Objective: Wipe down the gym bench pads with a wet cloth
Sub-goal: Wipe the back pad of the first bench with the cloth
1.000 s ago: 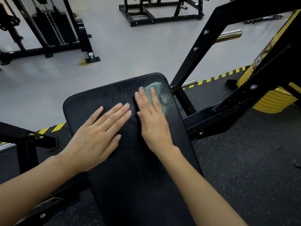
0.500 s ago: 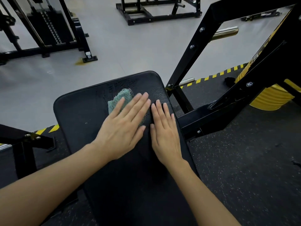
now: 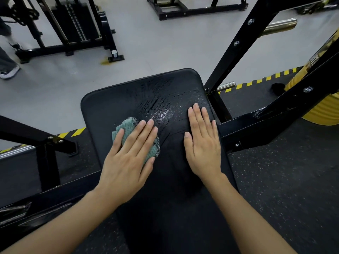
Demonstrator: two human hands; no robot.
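Left hand [image 3: 128,160] is lying flat on the cloth [image 3: 125,126], fingers straight and slightly spread. It is pressing the cloth down rather than gripping it, with nothing curled round it. The teal cloth is sitting bunched on the left-middle of the bench pad [image 3: 108,107], poking out past the fingertips and on the thumb side. The flat palm is probably giving wide contact for wiping. Right hand [image 3: 203,145] is resting flat near the pad's right edge, fingers straight and close together, holding nothing — likely bracing the body or steadying the pad while the other hand is working. Wet sheen [image 3: 161,110] is showing between and beyond the two hands, toward the far end. The near part of the pad is looking dull, so I'm judging it not yet wiped. A black frame bar [image 3: 236,46] is rising just right of the pad. Count: one cloth, one pad in view, two hands — both flat.
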